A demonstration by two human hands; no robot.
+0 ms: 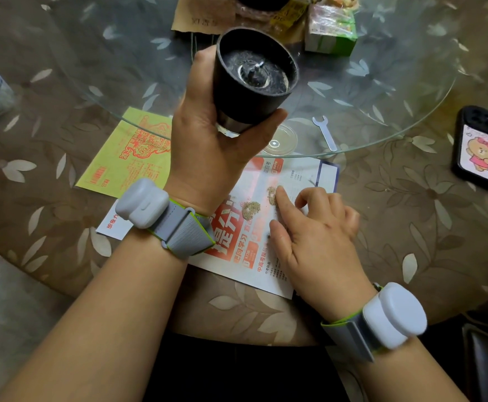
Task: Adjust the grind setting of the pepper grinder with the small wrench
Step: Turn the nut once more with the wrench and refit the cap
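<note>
1. Two bare forearms reach in from 6 o'clock, each with a grey band and a white sensor pod at the wrist.
2. The right hand (315,239) rests on a printed leaflet (254,256) at centre; its fingers (283,198) are loosely curled and hold nothing, the index tip touching a small heap of ground pepper (271,195). A second heap (250,209) lies just beside it at 9 o'clock.
3. The left hand (208,146) is clamped around the pepper grinder (251,82), lifted clear of the tabletop (410,227) and tilted so its open underside, with the metal burr, faces the camera.
4. The small wrench (324,132) lies untouched on the round glass turntable (396,82), at 3 o'clock from the grinder, near a clear plastic lid (281,140).
5. The tabletop wears a brown leaf-patterned cover under clear film. A yellow-green flyer (126,161) lies at 9 o'clock, a phone (482,149) in a cartoon-bear case at 3 o'clock, and packets (331,27) at 12 o'clock.
</note>
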